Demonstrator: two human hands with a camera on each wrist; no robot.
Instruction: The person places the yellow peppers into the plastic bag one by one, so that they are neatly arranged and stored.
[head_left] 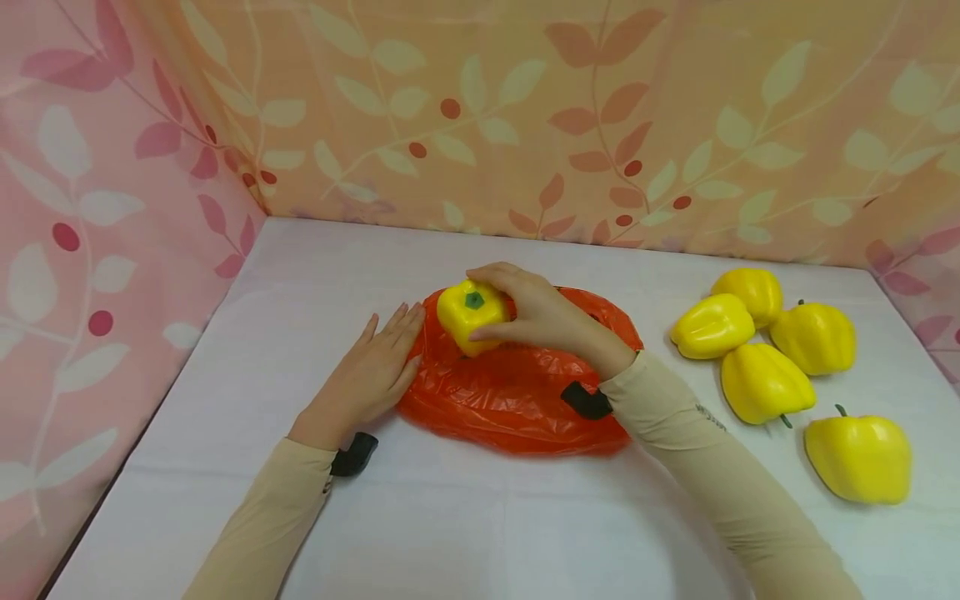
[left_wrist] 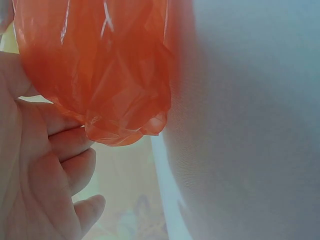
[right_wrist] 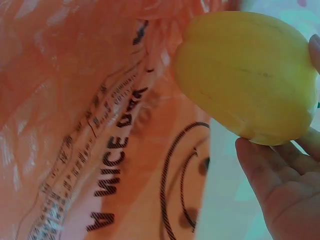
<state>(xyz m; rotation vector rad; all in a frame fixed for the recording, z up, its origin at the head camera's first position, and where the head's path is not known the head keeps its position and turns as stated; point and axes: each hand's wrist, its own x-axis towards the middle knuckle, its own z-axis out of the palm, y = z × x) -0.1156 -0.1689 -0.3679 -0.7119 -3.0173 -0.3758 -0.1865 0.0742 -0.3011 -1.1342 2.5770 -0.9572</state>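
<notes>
My right hand grips a yellow bell pepper by its sides, thumb and fingers apart around it, with the green stem facing up. The pepper is over the left part of a red plastic bag; in the right wrist view the pepper appears beside the bag's printed side. At the bag's left edge lies my left hand, its fingers extended and touching the plastic. From the left wrist, the fingers show against the crumpled bag edge. Whether other things are inside the bag is hidden.
Several yellow bell peppers lie loose at the right of the white table, one nearer the front. Leaf-patterned cloth stands behind the table and along its left side.
</notes>
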